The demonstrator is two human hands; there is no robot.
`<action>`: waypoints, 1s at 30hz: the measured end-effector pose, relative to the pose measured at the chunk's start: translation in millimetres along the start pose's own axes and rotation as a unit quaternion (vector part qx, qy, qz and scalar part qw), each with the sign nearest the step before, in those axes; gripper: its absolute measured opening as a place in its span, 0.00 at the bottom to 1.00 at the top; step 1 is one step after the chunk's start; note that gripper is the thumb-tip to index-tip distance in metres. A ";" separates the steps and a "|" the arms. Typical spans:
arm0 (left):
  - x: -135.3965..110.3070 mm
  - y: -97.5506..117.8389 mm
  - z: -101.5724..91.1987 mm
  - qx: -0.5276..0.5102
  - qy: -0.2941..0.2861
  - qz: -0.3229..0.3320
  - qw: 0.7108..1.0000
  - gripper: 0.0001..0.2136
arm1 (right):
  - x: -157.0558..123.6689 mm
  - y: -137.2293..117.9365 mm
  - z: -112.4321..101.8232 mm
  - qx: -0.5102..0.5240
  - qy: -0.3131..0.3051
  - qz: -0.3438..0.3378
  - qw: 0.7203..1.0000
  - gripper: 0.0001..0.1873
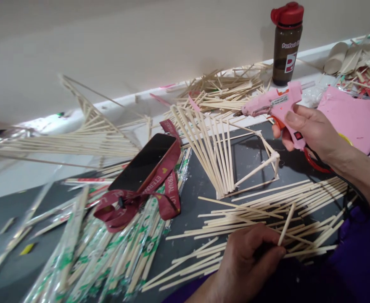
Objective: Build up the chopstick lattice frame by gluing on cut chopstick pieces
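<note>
Pink glue gun (285,110) is clasped in my right hand (314,127); from afar I see my left hand (251,254) pinching 1 wooden stick (287,223), loose sticks (240,207) lying just beyond it.

The light was soft and rather dim, the wall (125,46) looked greyish, small glare shone on the wrappers (150,244), faint shadow lay beside the bottle (281,54), left edge was blurred.

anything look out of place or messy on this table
Yes, the phone: it lies aslant among craft materials, over the plastic-wrapped sticks, with a maroon strap sprawled around it. A small yellow scrap also lies loose at the left.
</note>
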State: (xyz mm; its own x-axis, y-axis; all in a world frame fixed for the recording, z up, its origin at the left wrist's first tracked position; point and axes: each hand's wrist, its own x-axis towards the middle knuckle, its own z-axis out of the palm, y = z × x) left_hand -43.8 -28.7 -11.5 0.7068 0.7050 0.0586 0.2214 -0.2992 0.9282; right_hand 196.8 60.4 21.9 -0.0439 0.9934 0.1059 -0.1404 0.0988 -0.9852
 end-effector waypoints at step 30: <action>11.2 14.8 -29.6 -0.396 0.158 -0.135 0.894 0.13 | -46.1 -64.2 9.7 -0.072 -0.104 0.010 0.992 0.13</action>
State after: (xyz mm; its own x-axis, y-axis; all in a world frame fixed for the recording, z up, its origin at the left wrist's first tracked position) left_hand -52.5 -6.2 13.7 0.4472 0.8662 -0.2229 -0.2787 0.3717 0.8855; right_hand 198.2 7.7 81.6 -0.2513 0.9630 0.0973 0.0039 0.1016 -0.9948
